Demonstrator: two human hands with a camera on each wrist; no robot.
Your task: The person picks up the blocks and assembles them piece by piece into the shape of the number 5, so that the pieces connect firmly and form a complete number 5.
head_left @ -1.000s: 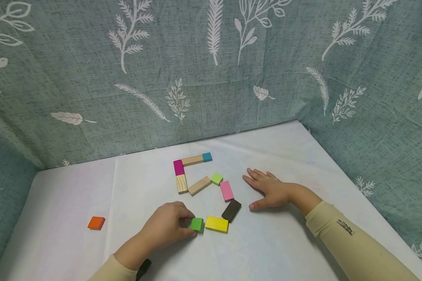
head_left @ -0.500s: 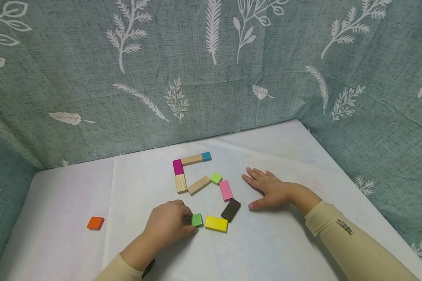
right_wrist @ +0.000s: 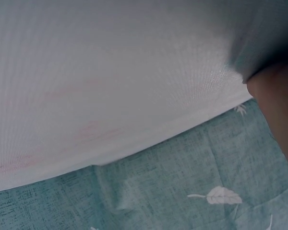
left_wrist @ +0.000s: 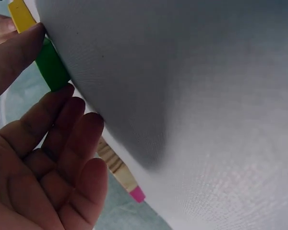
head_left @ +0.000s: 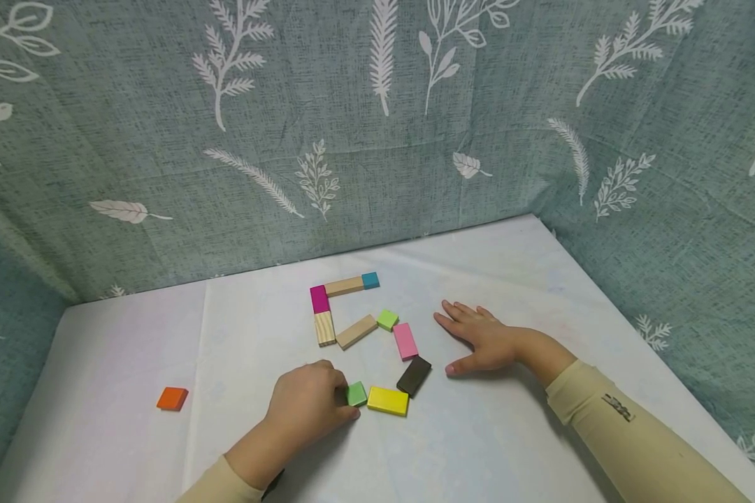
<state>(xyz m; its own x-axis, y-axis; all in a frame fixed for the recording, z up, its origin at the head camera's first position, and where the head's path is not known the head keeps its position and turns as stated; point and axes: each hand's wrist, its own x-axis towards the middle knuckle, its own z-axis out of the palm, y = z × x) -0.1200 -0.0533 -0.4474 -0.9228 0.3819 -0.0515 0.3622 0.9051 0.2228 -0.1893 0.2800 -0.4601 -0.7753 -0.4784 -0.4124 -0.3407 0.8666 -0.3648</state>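
Observation:
My left hand [head_left: 311, 405] pinches a green block [head_left: 356, 394] between thumb and fingertips, low on the table. In the left wrist view, the thumb is at one end of that green block [left_wrist: 52, 67] and a finger at the other. A yellow block [head_left: 387, 402] lies just right of it; whether they touch I cannot tell. From there a bent row runs on through a dark brown block [head_left: 414, 376], a pink block [head_left: 405, 341] and a lime block [head_left: 387, 320]. Fingers spread, my right hand [head_left: 481, 341] rests on the table right of the row.
The row continues with a plain wooden block [head_left: 356, 332], a striped-grain block [head_left: 324, 328], a magenta block [head_left: 319, 299], a long wooden block [head_left: 344, 286] and a blue block [head_left: 370, 280]. An orange block [head_left: 173, 399] lies apart at left. Leaf-patterned curtains [head_left: 352, 195] border the white table [head_left: 478, 447].
My left hand has shifted a little right with the green block, which is turned slightly and sits closer to the yellow block. The right hand has stayed put.

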